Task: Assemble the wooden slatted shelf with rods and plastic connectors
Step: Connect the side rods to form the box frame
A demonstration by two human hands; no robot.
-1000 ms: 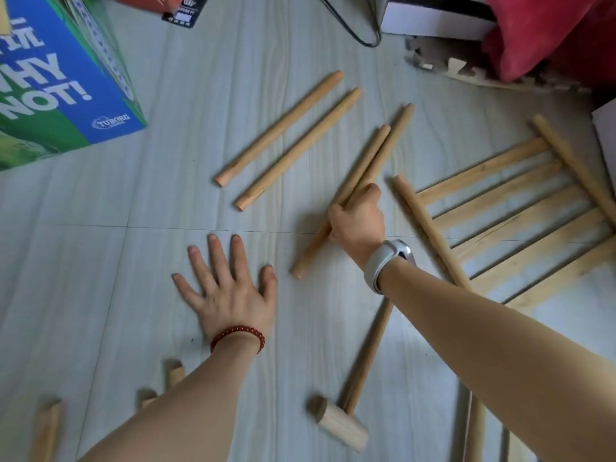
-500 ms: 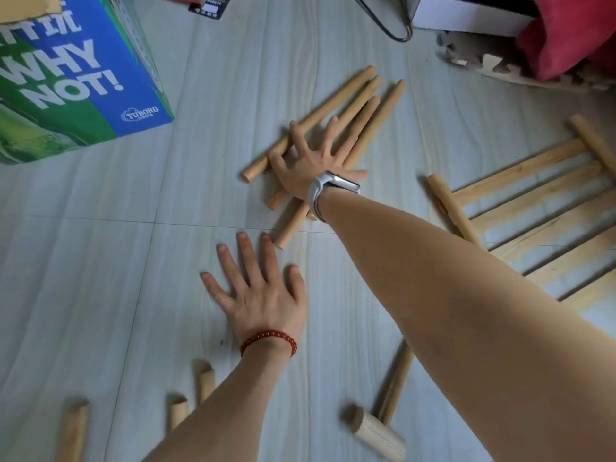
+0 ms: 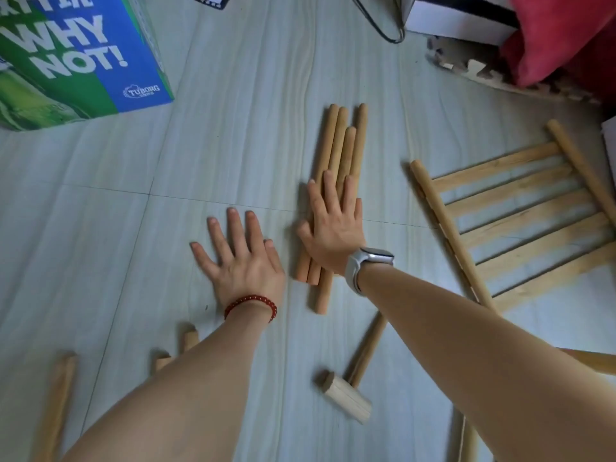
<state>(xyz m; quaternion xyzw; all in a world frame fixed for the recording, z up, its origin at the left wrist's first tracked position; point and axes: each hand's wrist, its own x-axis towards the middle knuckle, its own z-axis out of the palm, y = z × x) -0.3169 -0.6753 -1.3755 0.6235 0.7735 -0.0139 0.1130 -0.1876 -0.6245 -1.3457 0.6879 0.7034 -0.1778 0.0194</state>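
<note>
Pressing flat on bundled rods point(image 3: 343, 151): right hand point(image 3: 333, 231), fingers straight; left hand point(image 3: 243, 261) spread on floor point(image 3: 100, 228).

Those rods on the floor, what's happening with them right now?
The right hand presses flat on a bundle of four wooden rods lying side by side on the floor. The left hand rests flat on the bare floor beside them. A slatted wooden panel lies to the right, and a wooden mallet lies nearer the person. Nothing is joined yet.
</note>
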